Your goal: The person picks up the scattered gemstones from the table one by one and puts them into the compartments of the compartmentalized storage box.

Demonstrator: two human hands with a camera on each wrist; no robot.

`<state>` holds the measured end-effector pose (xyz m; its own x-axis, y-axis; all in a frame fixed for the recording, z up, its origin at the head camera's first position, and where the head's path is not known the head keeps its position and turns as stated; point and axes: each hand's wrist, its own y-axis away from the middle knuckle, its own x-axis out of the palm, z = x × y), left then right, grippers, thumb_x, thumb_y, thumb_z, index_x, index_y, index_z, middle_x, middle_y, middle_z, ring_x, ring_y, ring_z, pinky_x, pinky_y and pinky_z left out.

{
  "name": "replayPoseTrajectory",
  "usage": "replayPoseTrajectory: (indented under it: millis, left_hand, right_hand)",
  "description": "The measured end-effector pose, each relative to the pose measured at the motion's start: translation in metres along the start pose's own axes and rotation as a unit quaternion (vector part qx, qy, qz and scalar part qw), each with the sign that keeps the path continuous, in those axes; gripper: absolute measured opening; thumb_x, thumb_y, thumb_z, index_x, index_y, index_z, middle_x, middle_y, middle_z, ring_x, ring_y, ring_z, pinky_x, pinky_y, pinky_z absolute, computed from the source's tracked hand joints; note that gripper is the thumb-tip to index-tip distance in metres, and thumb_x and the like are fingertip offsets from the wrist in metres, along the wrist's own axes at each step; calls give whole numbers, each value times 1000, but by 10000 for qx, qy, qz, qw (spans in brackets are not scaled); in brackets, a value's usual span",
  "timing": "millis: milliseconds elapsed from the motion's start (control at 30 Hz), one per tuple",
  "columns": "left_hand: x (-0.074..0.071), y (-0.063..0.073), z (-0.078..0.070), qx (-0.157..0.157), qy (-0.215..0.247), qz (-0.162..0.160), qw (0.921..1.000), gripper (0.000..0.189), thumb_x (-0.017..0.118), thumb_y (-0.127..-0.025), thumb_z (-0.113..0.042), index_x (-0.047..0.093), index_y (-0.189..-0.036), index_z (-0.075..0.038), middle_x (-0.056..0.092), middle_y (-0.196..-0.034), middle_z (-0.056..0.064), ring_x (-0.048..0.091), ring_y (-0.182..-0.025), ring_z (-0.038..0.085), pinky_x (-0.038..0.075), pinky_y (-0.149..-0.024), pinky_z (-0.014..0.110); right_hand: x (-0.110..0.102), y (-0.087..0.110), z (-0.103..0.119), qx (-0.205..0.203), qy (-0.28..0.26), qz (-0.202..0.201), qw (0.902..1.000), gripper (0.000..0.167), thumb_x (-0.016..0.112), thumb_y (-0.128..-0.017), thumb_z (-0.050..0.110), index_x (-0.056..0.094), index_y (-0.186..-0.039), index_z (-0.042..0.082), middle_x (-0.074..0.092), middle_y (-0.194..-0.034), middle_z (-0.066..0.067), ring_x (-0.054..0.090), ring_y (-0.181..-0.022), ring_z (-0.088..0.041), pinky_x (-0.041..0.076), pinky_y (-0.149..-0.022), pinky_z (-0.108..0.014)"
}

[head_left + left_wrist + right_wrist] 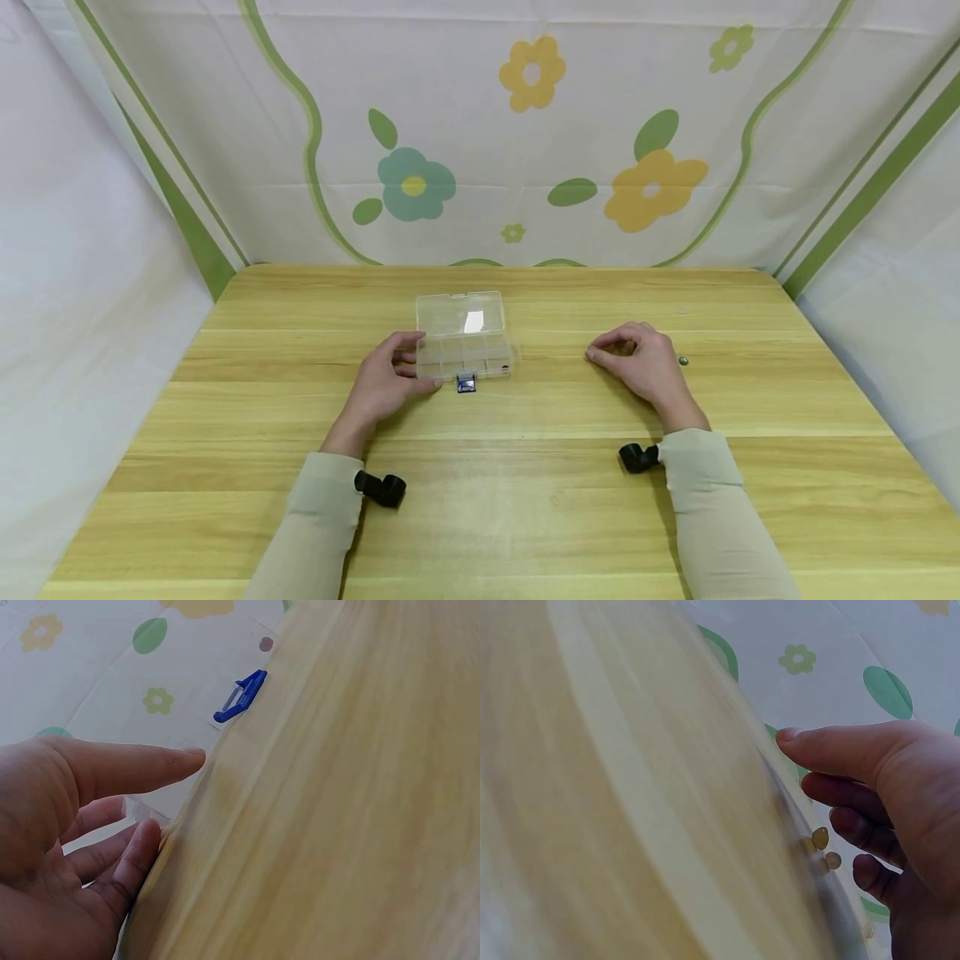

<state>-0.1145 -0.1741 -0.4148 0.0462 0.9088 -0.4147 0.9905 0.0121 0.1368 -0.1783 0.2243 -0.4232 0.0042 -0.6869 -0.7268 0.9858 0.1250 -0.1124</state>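
Left hand grips the clear compartment box by its left side, dark bead inside far right. Right hand has fingertips bunched, can't tell around what; green bead nearby.

Two hands showed in the head view — a left hand left of centre and a right hand right of centre — along with two sleeves at the bottom and two black wrist devices. There was one clear box mid-frame, with one lid and one blue latch; its compartments were too faint to count surely. It held one dark piece. At centre right lay one green piece and one pale piece. One table filled the lower frame. The single backdrop across the top bore five flowers — two orange, one teal, two green — and four leaves.
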Motion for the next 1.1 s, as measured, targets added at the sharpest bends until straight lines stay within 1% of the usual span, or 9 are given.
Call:
replayPoseTrajectory:
  millis: [233, 467, 667, 800, 933, 1100]
  left_hand:
    - [1, 0, -2, -43, -51, -54, 10000, 77, 90, -85, -5, 56, -153, -11, 63, -138, 18, 68, -114, 33, 58, -100, 43]
    - [3, 1, -7, -283, -36, -215, 9994, 77, 91, -82, -3, 58, -151, -14, 63, -137, 17, 65, -115, 33, 57, -101, 45]
    - [5, 1, -9, -288, -134, -355, 9989, 76, 92, -79, -2, 61, -148, -12, 65, -137, 19, 65, -114, 34, 57, -101, 46]
    - [5, 1, -9, -302, -115, -405, 9987, 75, 93, -79, -1, 63, -147, -12, 66, -135, 20, 65, -113, 34, 57, -100, 45]
    - [6, 0, -9, -309, -145, -431, 9985, 75, 92, -78, 0, 64, -146, -11, 67, -134, 21, 64, -115, 35, 56, -101, 47]
    - [5, -1, -13, -335, -252, -425, 9982, 75, 91, -76, 2, 64, -145, -10, 66, -140, 18, 63, -121, 35, 54, -104, 49]
  right_hand:
    - [1, -1, 2, -25, 29, -26, 10000, 18, 84, -95, 37, 84, -105, 22, 78, -113, 0, 58, -99, -19, 45, -85, -35]
    - [1, -1, 3, 25, -37, -32, 10000, 17, 84, -95, 36, 84, -104, 21, 77, -112, 0, 57, -99, -20, 46, -86, -36]
    - [3, -1, 8, 10, -130, -32, 9999, 16, 85, -95, 35, 84, -103, 22, 77, -112, -1, 58, -100, -22, 46, -88, -38]
    - [6, -2, 14, -4, -189, 58, 9998, 17, 84, -95, 38, 84, -103, 22, 76, -112, -2, 57, -100, -22, 45, -89, -38]
    - [7, -3, 18, -25, -265, 86, 9996, 17, 84, -95, 37, 85, -103, 21, 76, -112, -4, 57, -102, -24, 44, -89, -38]
    - [8, -4, 24, -32, -258, 114, 9996, 16, 84, -96, 35, 84, -103, 21, 76, -111, -4, 57, -103, -25, 43, -89, -38]
